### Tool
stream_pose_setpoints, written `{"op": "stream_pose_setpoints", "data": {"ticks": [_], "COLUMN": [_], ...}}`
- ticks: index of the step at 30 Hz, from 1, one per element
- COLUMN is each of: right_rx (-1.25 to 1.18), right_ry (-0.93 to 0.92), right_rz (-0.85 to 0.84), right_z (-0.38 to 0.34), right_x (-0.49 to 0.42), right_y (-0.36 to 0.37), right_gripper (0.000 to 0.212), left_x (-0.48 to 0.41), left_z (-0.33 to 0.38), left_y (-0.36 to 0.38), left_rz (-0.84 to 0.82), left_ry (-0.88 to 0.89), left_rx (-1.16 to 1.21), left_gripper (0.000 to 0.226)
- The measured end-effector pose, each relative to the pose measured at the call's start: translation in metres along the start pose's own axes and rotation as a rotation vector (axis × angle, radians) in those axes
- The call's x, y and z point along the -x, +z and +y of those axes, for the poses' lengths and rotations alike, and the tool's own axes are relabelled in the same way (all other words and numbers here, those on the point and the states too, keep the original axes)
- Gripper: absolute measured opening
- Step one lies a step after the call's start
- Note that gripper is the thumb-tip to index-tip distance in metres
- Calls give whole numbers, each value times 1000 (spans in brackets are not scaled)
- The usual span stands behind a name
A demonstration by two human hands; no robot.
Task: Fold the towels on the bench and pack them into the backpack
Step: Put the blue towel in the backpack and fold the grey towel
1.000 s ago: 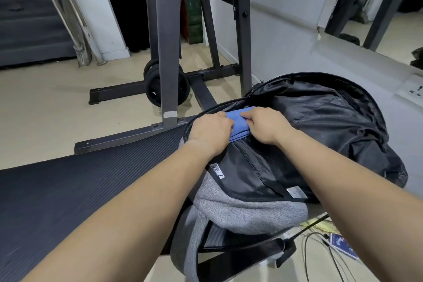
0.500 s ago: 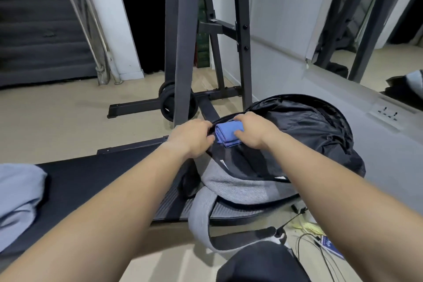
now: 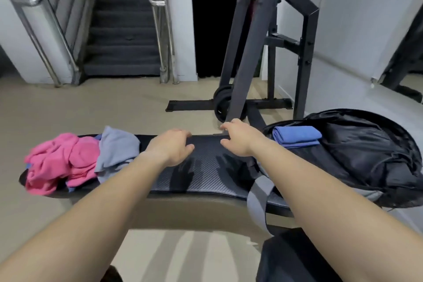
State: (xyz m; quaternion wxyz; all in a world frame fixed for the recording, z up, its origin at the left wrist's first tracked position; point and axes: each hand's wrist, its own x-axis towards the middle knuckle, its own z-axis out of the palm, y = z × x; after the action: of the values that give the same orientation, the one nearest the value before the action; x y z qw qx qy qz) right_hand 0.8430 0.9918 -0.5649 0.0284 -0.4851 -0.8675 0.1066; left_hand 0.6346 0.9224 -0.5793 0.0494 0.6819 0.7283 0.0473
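Towel (image 3: 296, 135) lies folded in backpack (image 3: 370, 158), apart from fingers (image 3: 227, 126) of right hand (image 3: 239, 139).

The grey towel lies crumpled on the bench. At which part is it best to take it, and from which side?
Probably the right edge of the grey towel, coming from the right with the left hand, which is nearest. That edge lies free on the bench, while its left side overlaps the pink towel, so lifting there might drag both.
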Motion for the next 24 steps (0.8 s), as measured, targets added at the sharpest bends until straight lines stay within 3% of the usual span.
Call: {"op": "stream_pose_setpoints", "data": {"ticks": [10, 19, 24], "right_rx": [-14, -9, -6], "right_ry": [-218, -360, -371], "right_rz": [-102, -88, -51], "right_z": [-126, -210, -227], "right_x": [-60, -120, -147], "right_y": [73, 126, 145], "right_gripper": [56, 58, 48], "left_x": [47, 64, 57], "left_z": [-130, -223, -246], "left_y": [17, 42, 61], "left_rz": [14, 236, 188], "left_ry": [-218, -377, -423], "left_rx": [91, 175, 243], "left_gripper": [46, 45, 62]}}
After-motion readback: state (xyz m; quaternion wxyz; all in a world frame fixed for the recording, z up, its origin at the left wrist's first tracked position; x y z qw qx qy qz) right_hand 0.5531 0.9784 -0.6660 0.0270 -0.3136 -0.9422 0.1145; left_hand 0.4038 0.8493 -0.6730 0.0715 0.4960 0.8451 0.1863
